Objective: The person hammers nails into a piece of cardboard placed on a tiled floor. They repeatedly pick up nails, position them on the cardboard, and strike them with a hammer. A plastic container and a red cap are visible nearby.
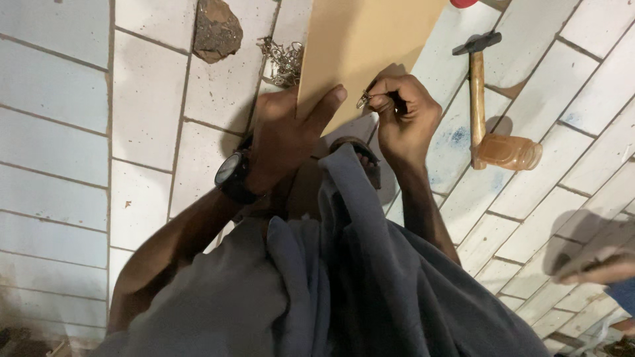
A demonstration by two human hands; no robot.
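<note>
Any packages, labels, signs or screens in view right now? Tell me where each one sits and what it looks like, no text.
Wristwatch: on the left wrist, round dark face, black strap; the only display in view, too dim to tell more.
Jar: lying on its side on the white tiles right of the right hand, beside the hammer; amber, translucent, no label visible.
No packages or signs.

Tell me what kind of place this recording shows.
Probably an informal workshop floor, maybe outdoors: the person works crouched over pale paving bricks, pressing a tan board flat, with a hammer, a rock and a pile of small metal pieces lying around.
</note>
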